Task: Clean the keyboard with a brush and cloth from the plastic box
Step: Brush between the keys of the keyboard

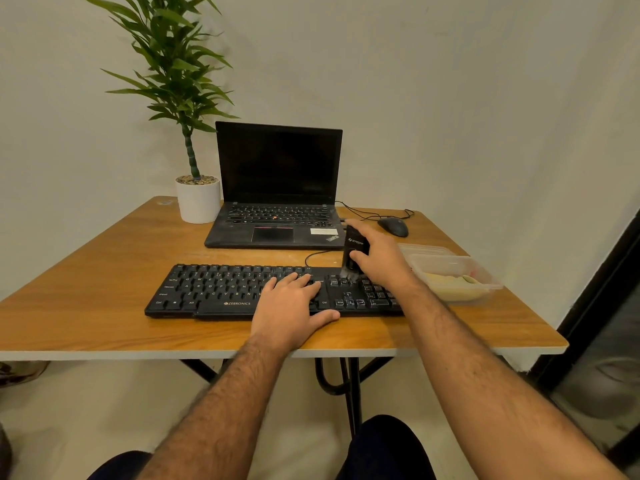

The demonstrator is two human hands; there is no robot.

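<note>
Brush [354, 251] upright on keyboard [221, 289]

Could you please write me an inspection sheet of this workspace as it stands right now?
Surface: wooden table, faint dusty marks between laptop and keyboard.
Job's things: black keyboard near the front edge; brush upright, bristles on the keys right of the main block; plastic box at the right, open, pale cloth inside, lid behind it.
Clutter: open laptop, screen dark; mouse; potted plant.
Hands: left hand rests flat on the keyboard; right hand grips the brush.
Cables: keyboard cable loops behind it; mouse cable runs to the laptop.
Surroundings: plain wall; dark frame at right.
</note>
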